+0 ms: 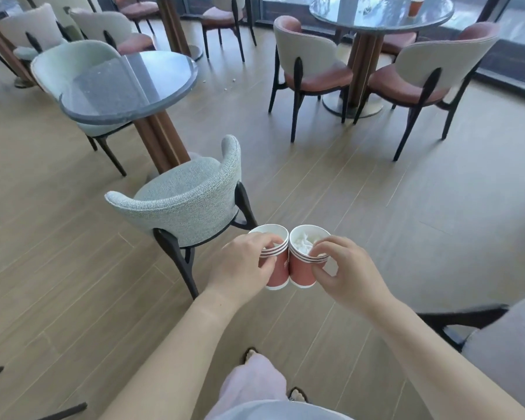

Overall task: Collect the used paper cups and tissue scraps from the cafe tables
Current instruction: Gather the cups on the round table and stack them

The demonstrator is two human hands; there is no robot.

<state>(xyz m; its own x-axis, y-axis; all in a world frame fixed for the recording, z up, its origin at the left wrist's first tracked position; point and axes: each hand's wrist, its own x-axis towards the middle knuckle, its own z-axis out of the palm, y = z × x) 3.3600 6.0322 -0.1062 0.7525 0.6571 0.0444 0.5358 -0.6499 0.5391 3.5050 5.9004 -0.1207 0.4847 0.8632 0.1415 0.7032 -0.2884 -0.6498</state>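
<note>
Wood floor (346, 192) underfoot. Near desk (128, 83) at left, grey chair (188, 198) just beside it. Far desk (376, 24) at upper right, by window. Left hand (243, 265) gripping left cup stack (281, 268) near rim. Right hand (349, 271) pinching right cup stack (300, 268) at rim. Stacks touching side by side, held above floor. Lone cup (415, 7) upright on far desk. Tissue scraps (305, 239) crumpled inside right cup stack. White bits (234, 80) on floor beyond near desk.
</note>
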